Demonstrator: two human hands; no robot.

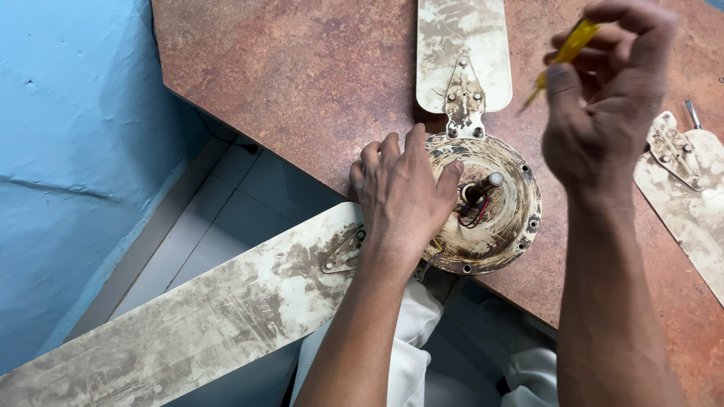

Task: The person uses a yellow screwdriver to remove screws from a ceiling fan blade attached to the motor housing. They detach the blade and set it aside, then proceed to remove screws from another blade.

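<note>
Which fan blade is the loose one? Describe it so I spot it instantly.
Start at the round fan motor housing on the reddish-brown table. Look right, past the right hand, near the table's edge: the detached blade lies apart from the housing, whereas the other two blades meet it.

Left hand (403, 196) flat, right hand (603, 98) apparently pinched.

Left hand (403, 192) flat on dirty ceiling-fan motor housing (494, 218) at edge of brown desk (317, 75); right hand (607, 98) raised, gripping yellow-handled screwdriver (566, 53); grimy blades attached.
</note>
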